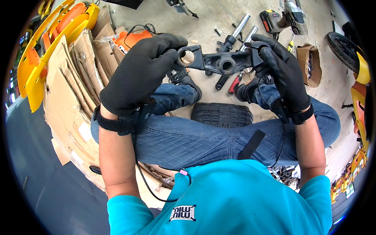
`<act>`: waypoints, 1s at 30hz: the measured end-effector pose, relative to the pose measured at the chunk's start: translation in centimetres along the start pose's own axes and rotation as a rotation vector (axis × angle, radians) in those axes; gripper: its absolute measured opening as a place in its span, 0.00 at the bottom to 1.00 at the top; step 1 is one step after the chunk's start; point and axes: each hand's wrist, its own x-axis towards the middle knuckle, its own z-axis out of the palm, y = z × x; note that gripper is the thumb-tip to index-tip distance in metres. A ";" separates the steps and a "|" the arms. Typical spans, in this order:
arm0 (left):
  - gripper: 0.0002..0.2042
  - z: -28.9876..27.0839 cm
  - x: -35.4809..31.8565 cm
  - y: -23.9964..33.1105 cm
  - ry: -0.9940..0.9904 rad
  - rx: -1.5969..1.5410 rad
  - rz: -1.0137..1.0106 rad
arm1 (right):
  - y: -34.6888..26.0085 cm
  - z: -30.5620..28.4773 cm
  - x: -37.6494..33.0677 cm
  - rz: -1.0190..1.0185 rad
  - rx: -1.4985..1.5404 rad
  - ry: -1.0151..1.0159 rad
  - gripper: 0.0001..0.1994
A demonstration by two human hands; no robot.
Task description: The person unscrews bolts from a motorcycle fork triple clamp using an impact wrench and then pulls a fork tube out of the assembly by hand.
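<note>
A black metal fork yoke (211,60), with a round hole in its middle and a clamp ring at each end, is held up level in front of me over the floor. My left hand (145,64), in a black knit glove, pinches its left ring between thumb and fingers. Its right end is gripped by my right hand (285,68), also gloved in black; the fingers partly hide that ring. Beyond the yoke, two fork legs (226,46) with shiny tubes lie on the concrete, partly covered by it.
Flattened cardboard (62,102) and yellow plastic panels (35,82) are stacked at my left. A cordless power tool (276,21), a small cardboard box (315,74) and a wheel (340,49) lie right. Between my legs sit a black ribbed block (222,114) and a red-handled tool (235,84).
</note>
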 end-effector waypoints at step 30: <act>0.29 3.0 0.0 1.6 0.050 0.467 0.154 | -0.1 0.1 -0.2 -0.014 0.040 -0.036 0.19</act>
